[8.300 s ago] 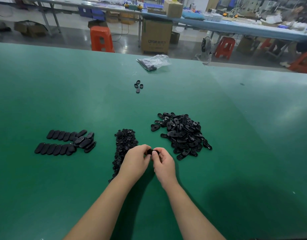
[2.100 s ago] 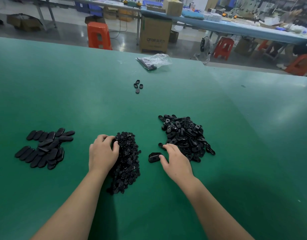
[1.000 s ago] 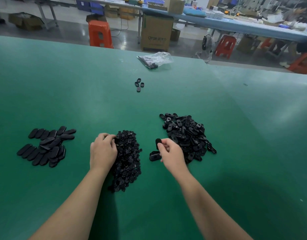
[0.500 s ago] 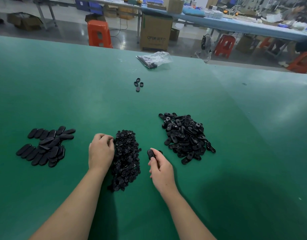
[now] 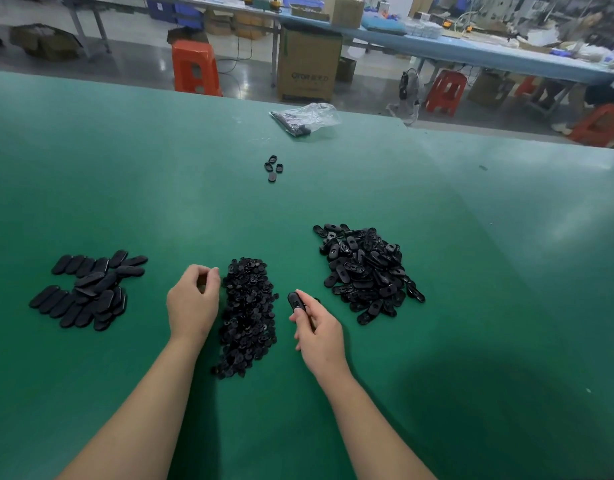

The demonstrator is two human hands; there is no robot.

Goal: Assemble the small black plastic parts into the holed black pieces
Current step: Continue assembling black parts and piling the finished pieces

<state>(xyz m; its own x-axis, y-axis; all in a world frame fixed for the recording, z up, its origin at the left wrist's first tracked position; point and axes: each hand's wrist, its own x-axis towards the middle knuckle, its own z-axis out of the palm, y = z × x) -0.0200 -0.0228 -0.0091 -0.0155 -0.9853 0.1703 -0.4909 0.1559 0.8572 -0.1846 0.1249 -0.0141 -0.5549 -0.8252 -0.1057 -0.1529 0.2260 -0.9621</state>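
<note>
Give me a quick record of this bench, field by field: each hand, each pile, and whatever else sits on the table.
Right hand: pinches one holed black piece
Left hand: fingers curled beside the small parts pile; whether it holds a part, cannot tell
Holed pieces pile: right of the small parts
Flat oval pieces: laid out at left
Far centre: four loose pieces, plastic bag
Surface: green table

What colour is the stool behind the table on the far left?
Orange, seen in the head view: the stool stands just past the green table.
</note>
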